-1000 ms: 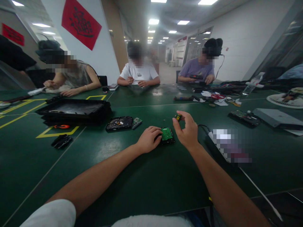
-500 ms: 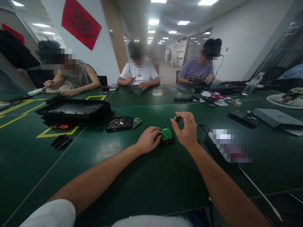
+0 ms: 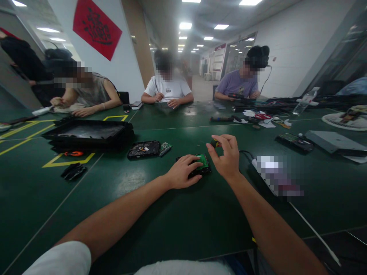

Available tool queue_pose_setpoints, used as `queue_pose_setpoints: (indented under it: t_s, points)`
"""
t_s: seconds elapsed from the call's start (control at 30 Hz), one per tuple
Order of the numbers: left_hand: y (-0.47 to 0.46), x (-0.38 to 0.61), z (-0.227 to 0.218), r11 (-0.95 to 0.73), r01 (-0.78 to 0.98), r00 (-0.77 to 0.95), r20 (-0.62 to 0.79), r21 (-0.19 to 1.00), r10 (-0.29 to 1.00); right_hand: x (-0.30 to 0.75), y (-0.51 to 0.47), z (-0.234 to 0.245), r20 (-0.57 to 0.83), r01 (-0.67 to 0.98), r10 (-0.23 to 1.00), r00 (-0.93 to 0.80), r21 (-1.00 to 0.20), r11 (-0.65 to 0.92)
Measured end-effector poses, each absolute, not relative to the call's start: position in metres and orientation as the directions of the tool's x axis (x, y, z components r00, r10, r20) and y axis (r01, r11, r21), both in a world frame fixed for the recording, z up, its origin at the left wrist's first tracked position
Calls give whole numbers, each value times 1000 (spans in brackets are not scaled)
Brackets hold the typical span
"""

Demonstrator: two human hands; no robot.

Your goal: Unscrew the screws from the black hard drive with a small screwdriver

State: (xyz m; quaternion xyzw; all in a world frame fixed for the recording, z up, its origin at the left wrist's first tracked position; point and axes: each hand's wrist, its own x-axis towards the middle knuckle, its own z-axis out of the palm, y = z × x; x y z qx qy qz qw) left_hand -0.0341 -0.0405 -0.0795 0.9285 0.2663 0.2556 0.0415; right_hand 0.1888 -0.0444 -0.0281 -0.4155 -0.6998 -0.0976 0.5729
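A hard drive (image 3: 207,170) with a green circuit board (image 3: 204,160) facing up lies on the table in front of me. My left hand (image 3: 185,171) rests over its left part, fingers spread across the board and thumb apart at the near side. Just right of the drive, my right hand (image 3: 228,156) is raised, pinching the short yellow-and-black handle of a screwdriver (image 3: 214,143) between thumb and fingers. The screwdriver's shaft cannot be made out. A tiny screw-like piece (image 3: 198,145) lies beyond the drive.
Another hard drive (image 3: 143,149) and a loose circuit board (image 3: 165,149) lie to the left, near stacked black trays (image 3: 88,131). Black gloves or scraps (image 3: 73,172) sit closer. To the right are a power strip-like white device (image 3: 263,177), a drive (image 3: 295,142) and a grey case (image 3: 335,143). Several people sit opposite.
My left hand has opened out: its fingers now spread over the board and the thumb has come away towards me. My right hand stays nearly in place with the screwdriver.
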Motion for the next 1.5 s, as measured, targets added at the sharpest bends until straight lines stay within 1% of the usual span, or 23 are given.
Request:
queue_pose_setpoints:
  t_s: [0.13,0.37,0.6,0.8,0.9,1.1,1.17,1.3,1.37,1.5]
  points:
    - [-41,-34,-76,-855,477,738,435,206,516,188,-45,-27,882,698,471,19,-348,625]
    - [-40,-35,-79,-853,477,739,428,214,521,187,-45,-27,863,664,504,-33,-359,657]
    - [-39,-36,-81,-860,464,739,442,213,508,187,-45,-27,882,688,472,0,-343,640]
    - [-40,-36,-79,-858,459,728,457,231,512,187,-44,-30,850,664,524,-52,-362,654]
    - [-40,-36,-78,-855,463,725,455,233,517,186,-44,-30,843,659,536,-39,-382,648]
    - [-41,-36,-77,-856,473,738,439,207,513,187,-44,-27,880,686,475,-24,-332,648]
    - [-41,-35,-76,-855,475,734,441,210,516,188,-43,-28,874,676,485,-21,-345,651]
    - [-41,-35,-78,-850,475,724,448,227,524,187,-43,-31,833,628,553,-33,-413,660]
    - [-40,-35,-79,-850,471,718,456,237,525,187,-44,-31,825,623,564,-30,-426,656]
    - [-39,-36,-81,-847,462,696,483,265,531,186,-45,-28,858,651,513,-15,-382,657]
